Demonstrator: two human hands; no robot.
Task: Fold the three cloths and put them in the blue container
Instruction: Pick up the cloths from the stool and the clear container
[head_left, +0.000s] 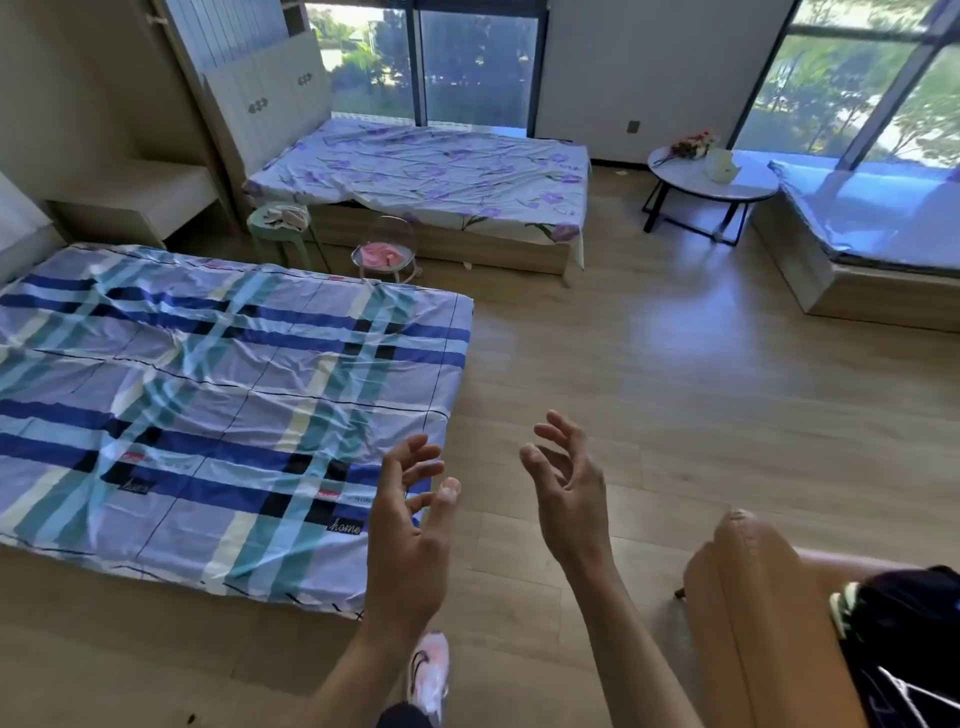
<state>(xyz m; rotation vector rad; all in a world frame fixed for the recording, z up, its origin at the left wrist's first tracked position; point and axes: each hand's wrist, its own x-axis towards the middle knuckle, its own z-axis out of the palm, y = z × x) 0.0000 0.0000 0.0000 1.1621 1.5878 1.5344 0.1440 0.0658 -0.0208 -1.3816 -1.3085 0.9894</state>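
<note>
Beyond the plaid bed's (208, 364) far edge, a beige cloth (283, 215) lies on a green stool (253, 222), a pink cloth (382, 254) on a clear chair (395, 231). Off the bed's near right corner, left hand (408, 545) and right hand (571, 499) hover, palms facing, fingers spread, loosely curved, empty.

Near bed (208, 389) at left, second bed (431, 171) behind it, round table (711, 182) far right, two stools (278, 223) between the beds
</note>
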